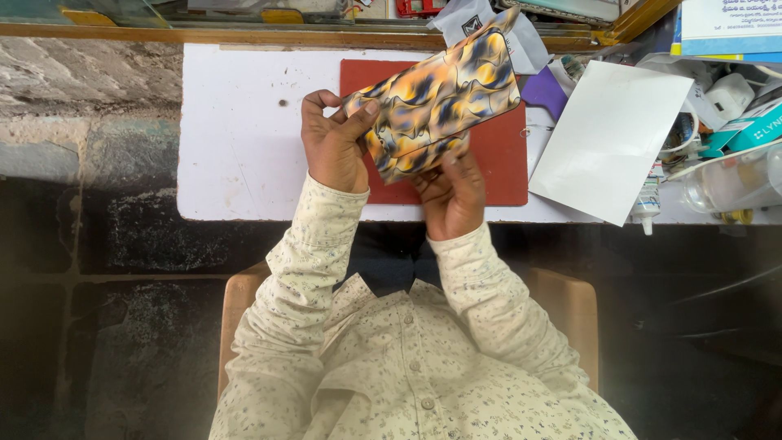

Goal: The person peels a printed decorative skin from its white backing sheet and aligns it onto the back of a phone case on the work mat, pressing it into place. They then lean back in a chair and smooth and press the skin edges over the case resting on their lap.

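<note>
- Both hands hold a marbled orange-and-blue folded sheet (436, 98), tilted, above a red mat (497, 155).
- Left hand (334, 147) pinches its left end, thumb on top.
- Right hand (452, 191) clasps the lower edge from beneath.
- White card (607, 138) lies well right of the grip.

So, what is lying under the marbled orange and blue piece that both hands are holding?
Under the marbled piece, held by the left hand and right hand, lies a red mat on the white table. The mat's middle is covered, so anything there is hidden.
</note>
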Available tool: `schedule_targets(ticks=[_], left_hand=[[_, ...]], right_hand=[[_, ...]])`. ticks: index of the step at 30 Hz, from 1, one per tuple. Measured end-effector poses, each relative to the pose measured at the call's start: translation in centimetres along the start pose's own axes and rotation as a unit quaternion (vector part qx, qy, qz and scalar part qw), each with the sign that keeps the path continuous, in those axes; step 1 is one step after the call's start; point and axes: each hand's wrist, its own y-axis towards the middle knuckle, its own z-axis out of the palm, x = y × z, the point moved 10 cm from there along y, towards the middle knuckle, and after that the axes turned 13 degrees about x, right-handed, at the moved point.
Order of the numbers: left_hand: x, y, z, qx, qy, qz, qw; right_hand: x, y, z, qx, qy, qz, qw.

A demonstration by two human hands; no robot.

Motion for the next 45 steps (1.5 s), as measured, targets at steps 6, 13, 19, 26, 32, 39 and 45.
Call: schedule_targets(ticks=[6,13,19,26,32,39,45], left_hand=[[-0.4,-0.2,-0.7,0.008,0.011,0.000,1.000],[-2.4,-0.5,-0.3,0.087,0.038,0.051,0.994],[-3.3,-0.8,0.4,0.124,0.053,0.059,0.989],[-3.1,-0.3,-0.9,0.112,0.085,0.046,0.989],[-1.7,0.7,-2.4,0.109,0.056,0.036,0.992],[0.2,2.3,-4.6,0.086,0.033,-0.004,0.996],[1.4,2.5,-5.2,0.067,0.007,-0.021,0.998]], right_hand=[[4.5,1.9,-0.4,0.038,0.075,-0.063,0.994],[10.7,2.4,-4.1,-0.020,-0.120,-0.109,0.987],[12.7,5.3,-1.3,0.130,-0.269,-0.035,0.954],[12.3,6.1,-2.0,0.187,-0.320,-0.009,0.929],[12.4,5.9,-4.7,0.110,-0.369,0.034,0.923],[11.5,6.1,-5.3,0.071,-0.354,0.033,0.932],[9.8,6.1,-7.0,0.053,-0.394,0.037,0.917]])
